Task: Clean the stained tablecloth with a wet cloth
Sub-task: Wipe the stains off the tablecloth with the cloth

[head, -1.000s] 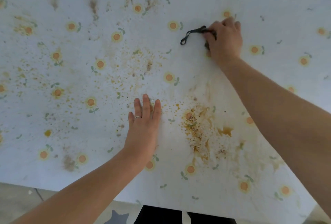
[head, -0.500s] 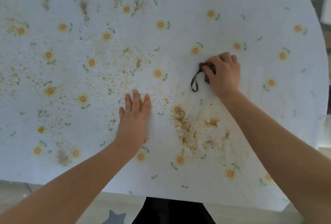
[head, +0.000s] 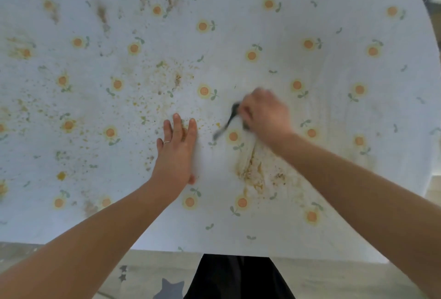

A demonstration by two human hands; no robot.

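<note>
A white tablecloth (head: 334, 179) printed with small orange flowers covers the table. A thick brown-orange stain (head: 250, 174) lies near its front edge, and fine orange specks (head: 152, 107) spread over the middle and left. My right hand (head: 265, 114), blurred by motion, grips a dark cloth (head: 245, 125) that is mostly hidden under the fingers; its dark loop (head: 226, 123) trails to the left. That hand is just above the big stain. My left hand (head: 177, 153) presses flat on the tablecloth with straight fingers, left of the stain.
Darker brown smears (head: 102, 14) mark the far left of the tablecloth. The table's front edge (head: 214, 252) runs along the bottom, with grey floor (head: 310, 279) and dark clothing (head: 233, 277) below it. The tablecloth's right edge (head: 429, 131) curves down at the far right.
My right hand has pulled the dark cloth toward me across the tablecloth, down to the top of the big stain. The left hand stays flat in place.
</note>
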